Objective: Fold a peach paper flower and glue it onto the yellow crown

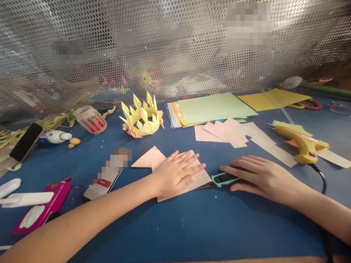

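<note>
My left hand (pixel 179 175) lies flat, fingers spread, on a pale pink sheet of paper (pixel 201 177) on the blue table. In my right hand (pixel 260 179) is a teal and black utility knife (pixel 225 179), held low over the table. Its dark blade points left and reaches the sheet's lower right edge, seemingly slipped under it. A folded pink paper triangle (pixel 148 159) sticks out to the left of my left hand. Farther back stands a yellow folded-paper crown (pixel 144 120) with pink pieces at its base.
Pink paper pieces (pixel 227 133) lie behind my hands, before a stack of coloured sheets (pixel 219 107). A yellow glue gun (pixel 301 144) with a black cord rests at right. A phone (pixel 102 182), a magenta packet (pixel 44 208) and a jar (pixel 91 120) are at left. Perforated metal (pixel 175 47) rises behind.
</note>
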`<state>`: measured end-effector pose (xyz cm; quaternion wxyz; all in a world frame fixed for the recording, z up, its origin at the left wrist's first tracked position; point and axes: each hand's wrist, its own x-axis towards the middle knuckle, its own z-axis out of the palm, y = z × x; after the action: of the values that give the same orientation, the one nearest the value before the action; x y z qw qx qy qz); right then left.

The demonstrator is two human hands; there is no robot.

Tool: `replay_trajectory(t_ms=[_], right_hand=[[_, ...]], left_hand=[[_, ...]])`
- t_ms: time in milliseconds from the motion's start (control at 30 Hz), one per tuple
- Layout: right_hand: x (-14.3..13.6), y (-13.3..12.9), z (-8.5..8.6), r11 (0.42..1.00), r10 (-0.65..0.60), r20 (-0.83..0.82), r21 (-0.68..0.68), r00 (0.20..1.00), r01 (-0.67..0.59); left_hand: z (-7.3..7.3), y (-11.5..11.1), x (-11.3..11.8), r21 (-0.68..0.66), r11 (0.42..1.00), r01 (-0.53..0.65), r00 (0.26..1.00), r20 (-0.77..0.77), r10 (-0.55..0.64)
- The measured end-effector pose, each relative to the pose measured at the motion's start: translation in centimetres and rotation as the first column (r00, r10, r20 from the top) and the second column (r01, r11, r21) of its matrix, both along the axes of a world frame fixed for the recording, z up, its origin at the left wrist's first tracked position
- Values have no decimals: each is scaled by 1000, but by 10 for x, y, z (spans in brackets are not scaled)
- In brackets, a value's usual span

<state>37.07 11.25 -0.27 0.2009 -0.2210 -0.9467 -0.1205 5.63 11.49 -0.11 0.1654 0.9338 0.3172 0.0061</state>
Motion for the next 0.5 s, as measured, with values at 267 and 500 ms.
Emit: replay_trajectory(t_ms=[267, 500], right_hand=[[-24, -14, 3, 999, -38, -17, 12, 999, 38], [-25, -12, 6, 1000, -4, 4, 1, 1000, 4]], left_hand=[[1, 1, -1, -15, 1000, -7, 1000, 15, 7], [-1, 1, -2, -14, 1000, -11, 1000, 17, 11]])
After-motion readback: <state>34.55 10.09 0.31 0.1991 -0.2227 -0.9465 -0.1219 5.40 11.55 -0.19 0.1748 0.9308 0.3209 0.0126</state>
